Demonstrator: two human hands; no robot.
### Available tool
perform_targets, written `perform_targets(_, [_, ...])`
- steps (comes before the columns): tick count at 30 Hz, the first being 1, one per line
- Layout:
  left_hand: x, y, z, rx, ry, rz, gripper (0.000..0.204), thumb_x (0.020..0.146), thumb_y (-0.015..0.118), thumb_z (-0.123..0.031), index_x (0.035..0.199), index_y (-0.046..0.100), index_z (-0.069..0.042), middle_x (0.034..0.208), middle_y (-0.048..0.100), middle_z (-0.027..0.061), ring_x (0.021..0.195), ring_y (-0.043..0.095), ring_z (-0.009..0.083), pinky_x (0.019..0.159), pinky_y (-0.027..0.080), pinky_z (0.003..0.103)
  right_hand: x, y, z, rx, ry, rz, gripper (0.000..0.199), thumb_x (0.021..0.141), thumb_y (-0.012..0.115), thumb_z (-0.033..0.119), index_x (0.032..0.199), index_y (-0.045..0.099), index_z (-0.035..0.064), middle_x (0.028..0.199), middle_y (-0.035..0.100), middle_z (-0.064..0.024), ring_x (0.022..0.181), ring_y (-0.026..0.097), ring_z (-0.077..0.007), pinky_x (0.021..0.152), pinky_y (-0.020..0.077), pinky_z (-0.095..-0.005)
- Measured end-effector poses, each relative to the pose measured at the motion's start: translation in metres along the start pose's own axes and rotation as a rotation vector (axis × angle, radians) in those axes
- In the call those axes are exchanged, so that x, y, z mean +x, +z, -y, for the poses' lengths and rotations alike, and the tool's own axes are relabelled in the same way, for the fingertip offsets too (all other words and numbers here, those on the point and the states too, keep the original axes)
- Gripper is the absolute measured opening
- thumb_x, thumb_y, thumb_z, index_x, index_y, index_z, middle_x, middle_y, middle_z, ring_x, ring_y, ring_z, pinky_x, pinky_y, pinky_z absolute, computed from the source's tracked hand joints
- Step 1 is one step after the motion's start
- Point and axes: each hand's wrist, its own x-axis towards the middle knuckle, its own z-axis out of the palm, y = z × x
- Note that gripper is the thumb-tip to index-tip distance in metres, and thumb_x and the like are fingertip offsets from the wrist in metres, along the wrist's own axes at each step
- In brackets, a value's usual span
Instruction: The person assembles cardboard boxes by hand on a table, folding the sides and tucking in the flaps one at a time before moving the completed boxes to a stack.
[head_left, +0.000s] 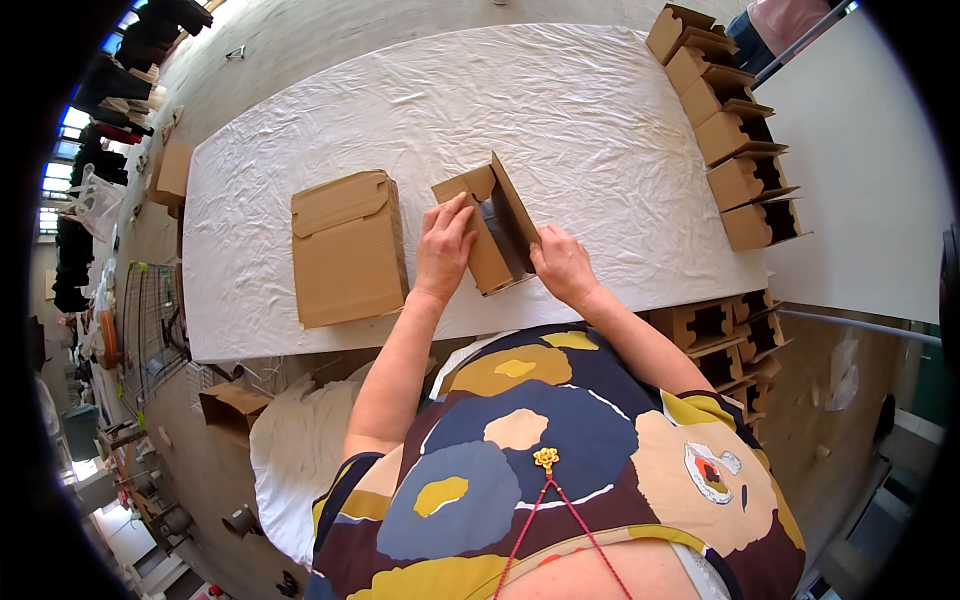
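A small brown cardboard box (pixel 487 262), part folded, stands before me on a table with a white cloth (pixel 590 110). Its open top shows a darker inside, and a tall panel rises along its right side. My left hand (pixel 445 247) grips the left wall, its fingers bent over the upper edge. Gripping the right panel near its lower end is my right hand (pixel 565 266), with the thumb side against the cardboard; part of its grip is hidden. To the left of my left hand lies a stack of flat cardboard blanks (pixel 350 262).
Several folded boxes (pixel 738 226) line the table's right edge, with more boxes (pixel 698 322) stacked lower down near my right elbow. A white panel (pixel 850 180) stands beyond them. A person (pixel 785 25) is at the far right. An open carton (pixel 232 408) sits below the table's left corner.
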Motion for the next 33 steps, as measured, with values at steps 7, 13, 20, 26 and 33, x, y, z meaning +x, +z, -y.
perform_targets(7, [-0.010,-0.016,-0.013,-0.116,-0.005,0.125,0.029,0.085,0.070,-0.010,0.113,0.066,-0.001,0.128,0.062,0.0106,0.116,0.056,0.0327,0.098,0.047,0.040,-0.001,0.007,-0.007,0.068,-0.053,-0.121,0.026,0.093,0.054,0.016,0.112,0.063,0.0010,0.103,0.065,-0.0202,0.089,0.064,-0.0437,0.079,0.0519,-0.0517])
perform_targets(13, [-0.024,-0.034,-0.038,-0.269,0.127,0.232,0.038,0.086,0.072,-0.032,0.108,0.066,-0.002,0.119,0.064,0.0113,0.116,0.055,0.0316,0.099,0.047,0.041,-0.005,0.007,-0.008,0.078,-0.020,-0.141,0.024,0.094,0.054,0.015,0.112,0.062,0.0002,0.102,0.064,-0.0206,0.089,0.064,-0.0438,0.078,0.0516,-0.0521])
perform_targets(20, [-0.030,-0.013,-0.037,-0.281,0.091,0.225,0.030,0.084,0.074,-0.029,0.100,0.068,-0.004,0.107,0.068,0.0070,0.104,0.059,0.0283,0.091,0.049,0.038,-0.006,0.000,-0.001,0.072,-0.015,-0.162,0.023,0.095,0.055,0.017,0.110,0.062,0.0007,0.103,0.064,-0.0204,0.089,0.064,-0.0439,0.078,0.0514,-0.0521])
perform_targets(26, [-0.017,0.000,-0.041,-0.289,-0.008,0.200,0.021,0.083,0.075,-0.013,0.102,0.068,-0.006,0.091,0.070,0.0050,0.094,0.062,0.0262,0.082,0.050,0.036,-0.002,-0.002,-0.010,0.085,0.014,-0.145,0.029,0.100,0.053,0.027,0.109,0.063,0.0009,0.104,0.064,-0.0203,0.090,0.064,-0.0442,0.078,0.0509,-0.0515])
perform_targets(33, [-0.004,0.010,-0.048,-0.097,-0.048,-0.005,0.062,0.077,0.079,-0.010,0.134,0.054,-0.009,0.130,0.058,0.0109,0.115,0.054,0.0319,0.099,0.044,0.039,-0.002,-0.002,-0.012,0.071,0.019,-0.138,0.029,0.100,0.053,0.027,0.111,0.063,0.0017,0.104,0.064,-0.0207,0.091,0.064,-0.0447,0.078,0.0511,-0.0519])
